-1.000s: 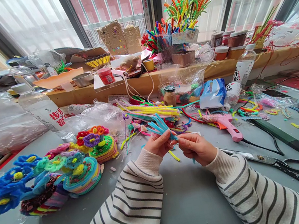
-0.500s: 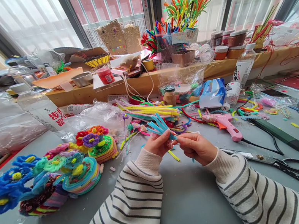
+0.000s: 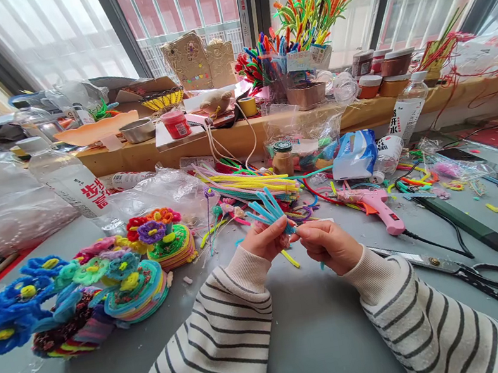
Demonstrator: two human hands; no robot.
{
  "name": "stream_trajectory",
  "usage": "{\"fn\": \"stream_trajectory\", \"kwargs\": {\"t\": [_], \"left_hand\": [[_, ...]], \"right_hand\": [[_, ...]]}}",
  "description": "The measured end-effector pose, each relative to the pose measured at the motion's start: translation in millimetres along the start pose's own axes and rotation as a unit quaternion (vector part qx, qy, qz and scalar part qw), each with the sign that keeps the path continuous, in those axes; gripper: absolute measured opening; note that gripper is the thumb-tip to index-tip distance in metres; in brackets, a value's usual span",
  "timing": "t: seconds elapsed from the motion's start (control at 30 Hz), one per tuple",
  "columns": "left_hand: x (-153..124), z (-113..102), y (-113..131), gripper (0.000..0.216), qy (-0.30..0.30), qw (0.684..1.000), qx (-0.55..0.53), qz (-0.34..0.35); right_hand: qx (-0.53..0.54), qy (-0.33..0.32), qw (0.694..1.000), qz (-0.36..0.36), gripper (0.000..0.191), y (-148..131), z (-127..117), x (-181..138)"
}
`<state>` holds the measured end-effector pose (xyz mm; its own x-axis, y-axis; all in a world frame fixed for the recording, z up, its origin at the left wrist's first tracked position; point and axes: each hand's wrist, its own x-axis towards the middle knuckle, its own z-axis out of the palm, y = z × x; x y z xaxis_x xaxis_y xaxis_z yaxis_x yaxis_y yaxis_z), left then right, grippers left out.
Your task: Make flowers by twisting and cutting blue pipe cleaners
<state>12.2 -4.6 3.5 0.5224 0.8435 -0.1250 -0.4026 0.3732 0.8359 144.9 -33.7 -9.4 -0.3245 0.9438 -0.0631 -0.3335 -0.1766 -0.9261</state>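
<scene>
A fanned bundle of light blue pipe cleaners [image 3: 266, 207] rises out of my left hand [image 3: 265, 239], which is closed around its lower part. Right beside it, my right hand [image 3: 329, 244] pinches the end of the same blue bundle between thumb and fingers. A short blue tip shows below the right hand. Both hands are held just above the grey table [image 3: 319, 328], nearly touching. Behind them lies a pile of yellow, pink and green pipe cleaners [image 3: 253, 185]. A loose yellow pipe cleaner piece [image 3: 290, 259] rests under the hands.
Pipe-cleaner flowers [image 3: 26, 291] and round coiled pieces [image 3: 138, 293] stand at left. To the right lie large scissors [image 3: 466, 270], a pink glue gun [image 3: 378, 208] with its cord, and a dark green bar [image 3: 468, 225]. A small jar [image 3: 282, 158] and water bottles [image 3: 69, 179] stand farther back.
The blue bundle and my fingers have shifted very slightly. The grips look the same, and nothing else has moved on the table.
</scene>
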Motion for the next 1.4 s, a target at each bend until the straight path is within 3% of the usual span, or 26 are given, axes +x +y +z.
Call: {"fn": "stream_trajectory", "kwargs": {"t": [0.63, 1.0, 1.4], "left_hand": [[-1.1, 4.3, 1.0, 0.022, -0.007, 1.000, -0.003, 0.027], [-0.4, 3.2, 1.2, 0.024, -0.028, 0.999, -0.006, 0.022], [1.7, -0.9, -1.6, 0.025, -0.037, 0.999, 0.014, 0.011]], "right_hand": [[-0.009, -0.013, 1.000, 0.002, 0.023, 1.2, -5.4, 1.1], [0.100, -0.035, 0.993, 0.059, 0.034, -0.9, 1.1, 1.3], [0.088, -0.041, 0.993, 0.068, 0.030, -0.6, 1.6, -0.7]]}}
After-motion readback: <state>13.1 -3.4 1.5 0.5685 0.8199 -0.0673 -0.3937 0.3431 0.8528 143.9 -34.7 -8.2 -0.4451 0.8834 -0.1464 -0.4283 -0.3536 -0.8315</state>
